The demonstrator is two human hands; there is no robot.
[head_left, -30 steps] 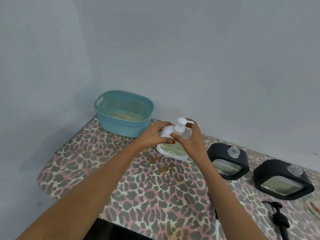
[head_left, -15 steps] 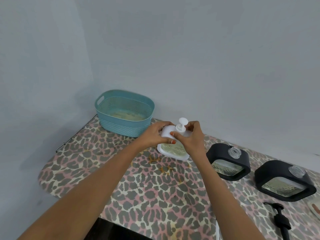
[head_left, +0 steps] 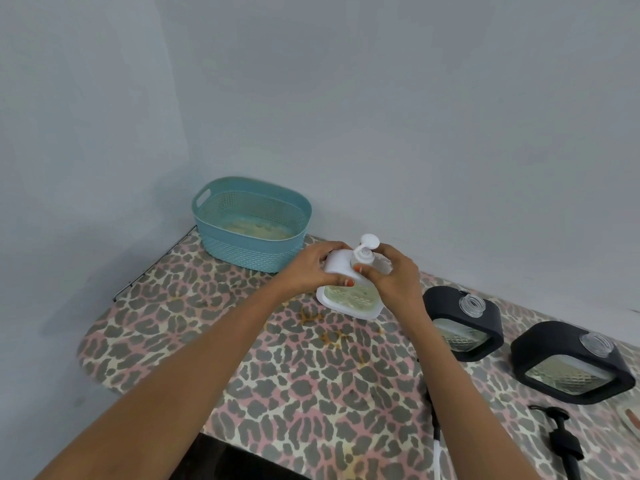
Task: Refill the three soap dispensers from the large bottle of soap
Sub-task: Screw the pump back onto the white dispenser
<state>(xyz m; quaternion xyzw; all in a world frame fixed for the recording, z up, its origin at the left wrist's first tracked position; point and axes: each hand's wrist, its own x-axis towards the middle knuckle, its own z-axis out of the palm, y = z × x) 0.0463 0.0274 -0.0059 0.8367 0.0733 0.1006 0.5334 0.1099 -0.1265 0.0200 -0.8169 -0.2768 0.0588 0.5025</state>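
Soap dispenser (head_left: 349, 299), the white one, stands on a leopard-print table (head_left: 242, 358) set into a corner of pale grey walls (head_left: 381, 116), just right of a teal basket (head_left: 249, 254). A black dispenser (head_left: 464, 323) and a second black dispenser (head_left: 571, 365) stand farther right of the basket, both with open clear necks, and a loose black pump (head_left: 562, 441) lies beyond them. A rounded white frame surrounds a clear window of pale greenish soap, with a white pump (head_left: 365, 251) upright on top; the left hand (head_left: 311, 268) grips the frame's upper left corner, thumb in front, while the right hand (head_left: 394, 275) curls round the pump's base, pinching its collar.
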